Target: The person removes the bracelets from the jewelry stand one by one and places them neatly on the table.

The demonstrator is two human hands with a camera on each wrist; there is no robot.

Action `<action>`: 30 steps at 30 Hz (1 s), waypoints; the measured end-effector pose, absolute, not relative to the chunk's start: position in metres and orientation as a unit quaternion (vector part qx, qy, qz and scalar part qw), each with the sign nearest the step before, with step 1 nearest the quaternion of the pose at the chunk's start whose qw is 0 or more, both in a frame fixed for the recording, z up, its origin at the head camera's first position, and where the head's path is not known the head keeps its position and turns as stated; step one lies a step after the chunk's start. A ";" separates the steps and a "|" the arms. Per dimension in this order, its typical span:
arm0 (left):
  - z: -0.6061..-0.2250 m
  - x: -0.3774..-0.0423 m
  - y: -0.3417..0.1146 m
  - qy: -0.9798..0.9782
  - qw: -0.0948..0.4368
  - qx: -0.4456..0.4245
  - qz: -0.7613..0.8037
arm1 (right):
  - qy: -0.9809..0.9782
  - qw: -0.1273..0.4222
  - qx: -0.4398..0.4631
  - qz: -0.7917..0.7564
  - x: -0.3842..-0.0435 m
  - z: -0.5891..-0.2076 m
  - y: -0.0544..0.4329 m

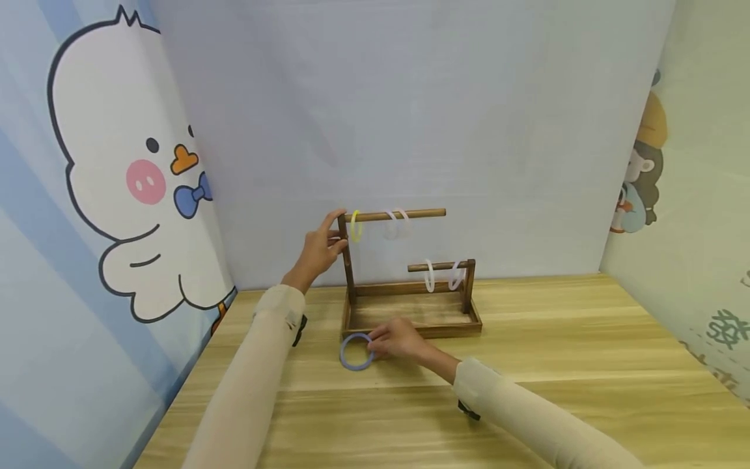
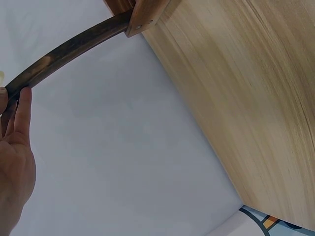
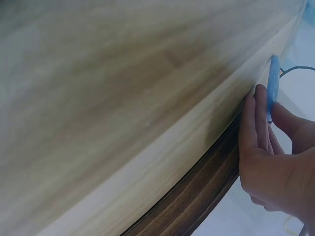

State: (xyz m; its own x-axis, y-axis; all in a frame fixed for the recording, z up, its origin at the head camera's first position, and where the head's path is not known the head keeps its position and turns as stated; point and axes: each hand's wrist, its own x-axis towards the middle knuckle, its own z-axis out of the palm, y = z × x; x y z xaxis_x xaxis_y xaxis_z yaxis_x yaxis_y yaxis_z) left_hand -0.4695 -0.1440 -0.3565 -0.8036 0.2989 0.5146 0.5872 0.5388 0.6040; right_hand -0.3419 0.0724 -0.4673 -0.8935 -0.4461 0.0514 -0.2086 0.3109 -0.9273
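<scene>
The wood-grain table (image 1: pixel 556 332) bears, in the head view, a wooden rack (image 1: pixel 451 330), the right hand (image 1: pixel 398 340) pinching a blue ring (image 1: pixel 355 369) before it (likely light, stiff, best held by its rim); left wrist, the left hand (image 2: pixel 15 164) grips a post (image 2: pixel 74 47); right wrist, the pinch looks narrow.

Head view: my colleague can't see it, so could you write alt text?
A person's right hand pinches a blue ring in front of a wooden stand, while their left hand holds the stand's taller post. A yellow ring and two pale rings hang on the upper bar, with two more on the lower bar.
</scene>
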 end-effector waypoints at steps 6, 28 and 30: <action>-0.356 -0.467 -0.146 -0.859 0.175 -0.260 -0.404 | 0.809 0.097 -0.193 -0.548 -0.339 -0.465 0.071; -0.359 -0.469 -0.147 -0.858 0.176 -0.263 -0.406 | 0.863 0.023 -0.206 -0.460 -0.332 -0.466 0.070; -0.359 -0.468 -0.147 -0.857 0.173 -0.263 -0.408 | 0.859 0.024 -0.210 -0.466 -0.331 -0.466 0.071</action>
State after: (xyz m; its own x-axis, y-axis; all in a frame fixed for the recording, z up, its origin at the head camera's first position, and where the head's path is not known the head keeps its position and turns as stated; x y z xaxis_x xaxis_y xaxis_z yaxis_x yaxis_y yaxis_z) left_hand -0.4683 -0.1467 -0.3590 -0.8018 0.3091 0.5115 0.5918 0.5297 0.6076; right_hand -0.3310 0.0709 -0.4659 -0.9108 -0.3828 0.1546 -0.3385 0.4781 -0.8104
